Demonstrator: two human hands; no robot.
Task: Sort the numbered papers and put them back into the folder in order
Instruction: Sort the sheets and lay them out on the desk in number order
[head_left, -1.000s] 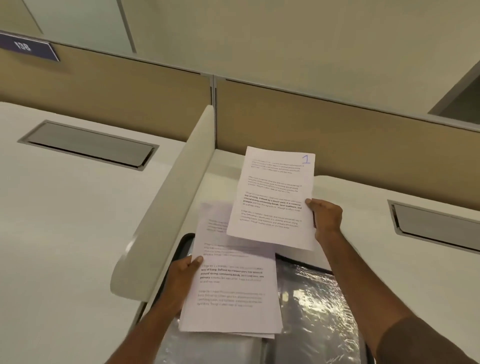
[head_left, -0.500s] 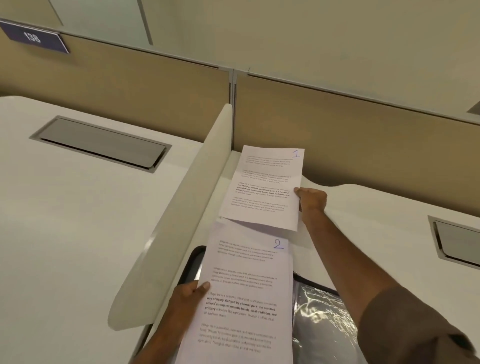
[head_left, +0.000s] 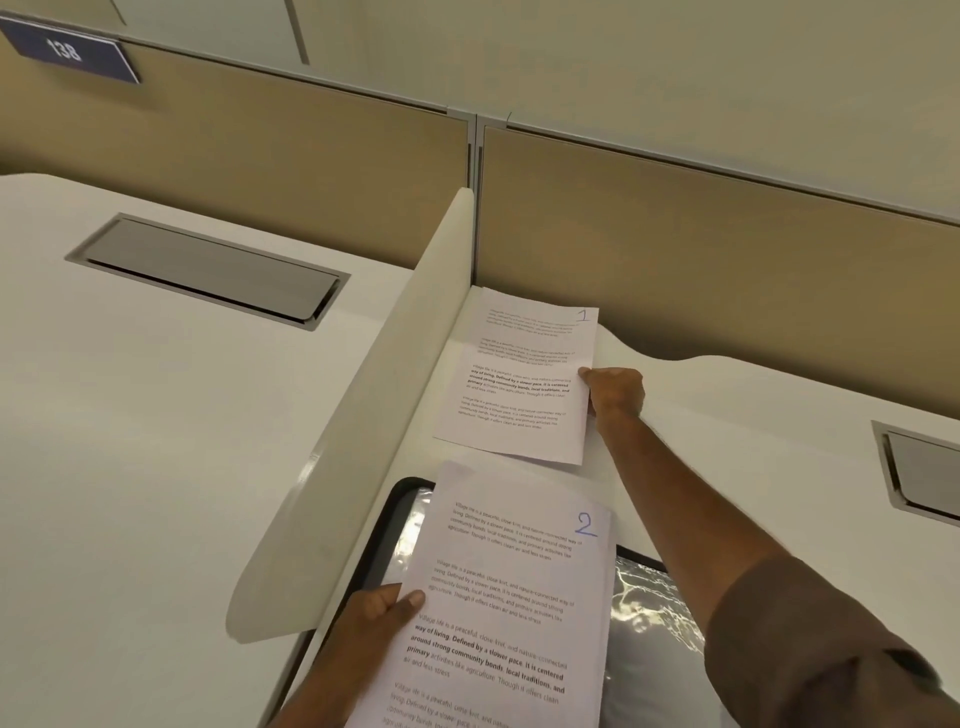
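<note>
A printed sheet marked 1 (head_left: 519, 374) lies on the white desk in the far corner by the divider. My right hand (head_left: 615, 392) pinches its right edge, thumb on top, arm stretched forward. Nearer to me, my left hand (head_left: 382, 616) grips the left edge of a stack of papers (head_left: 514, 597), thumb on the top sheet, which bears a blue 2. Under the stack lies the open folder (head_left: 647, 603), black-edged with shiny clear sleeves. Lower sheets of the stack are hidden.
A cream desk divider (head_left: 363, 426) runs along the left of the papers. Tan partition panels (head_left: 701, 249) close off the back. Grey cable hatches sit in the left desk (head_left: 208, 270) and at the right edge (head_left: 919, 473). A sign reading 138 (head_left: 65, 52) hangs top left.
My right hand has carried sheet 1 forward and lowered it onto the desk in the far corner. The stack in my left hand now shows the sheet marked 2 on top.
</note>
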